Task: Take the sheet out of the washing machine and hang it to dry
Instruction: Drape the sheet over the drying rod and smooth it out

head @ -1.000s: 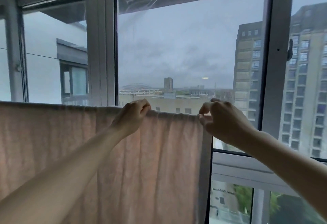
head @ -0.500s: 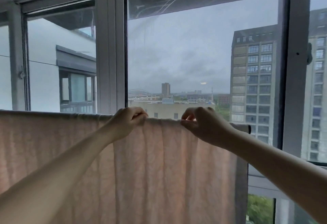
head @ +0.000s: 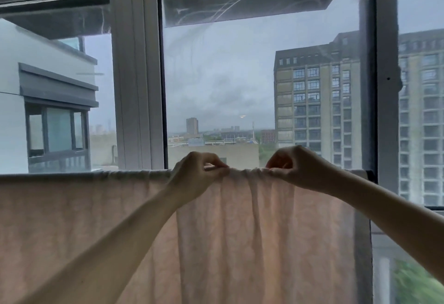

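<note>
A pale pink sheet (head: 240,243) hangs over a horizontal rail (head: 360,172) in front of a large window (head: 240,75), and it covers the lower half of the view from the left edge almost to the right window post. Its top fold lies along the rail, and only a short dark end of the rail shows past the right edge of the cloth. The left hand (head: 194,176) is at the top fold, a little left of the middle, with the fingers (head: 213,162) curled down and closed on the cloth, so it pinches the fold between thumb and fingertips. The right hand (head: 300,166) is just beside it on the right, also closed in a pinch on the same top edge, with the knuckles up. Between both hands the fold is bunched into small wrinkles, and from there long vertical creases run down the sheet. To the left of the left hand the cloth hangs flatter and smoother. Both forearms are bare and reach up from the lower corners of the view. Behind the glass stand a tall grey-brown apartment building (head: 317,101) on the right and a white building with a dark window (head: 48,116) on the left, under a cloudy sky.
</note>
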